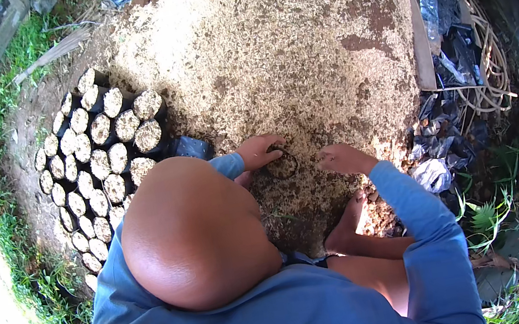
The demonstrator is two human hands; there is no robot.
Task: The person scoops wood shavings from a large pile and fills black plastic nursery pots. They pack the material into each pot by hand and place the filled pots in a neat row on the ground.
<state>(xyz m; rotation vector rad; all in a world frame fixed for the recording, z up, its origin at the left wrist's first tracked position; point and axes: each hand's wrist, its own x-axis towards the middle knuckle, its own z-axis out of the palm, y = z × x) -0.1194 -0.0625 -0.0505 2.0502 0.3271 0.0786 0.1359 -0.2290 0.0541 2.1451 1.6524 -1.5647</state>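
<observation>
My left hand [260, 151] is at the rim of a black plastic grow bag [295, 166], its thumb and fingers on the near-left side of the mouth. Pale, husk-like growing mix shows inside the bag. To the right of the mouth, my right hand [341, 158] is held low with its fingers curled. Whether mix lies in those fingers is too small to tell. Around both hands spreads a broad heap of husk and soil mix [285, 70]. The lower part of the bag blends into the heap.
Several filled black grow bags [100, 163] stand packed at the left, beside a dark blue plastic piece [191, 147]. On the right lie a plastic bottle [430, 10], coiled hose-like strands [491, 56] and crumpled plastic bags [434, 143]. A bare foot [347, 224] rests below my right hand.
</observation>
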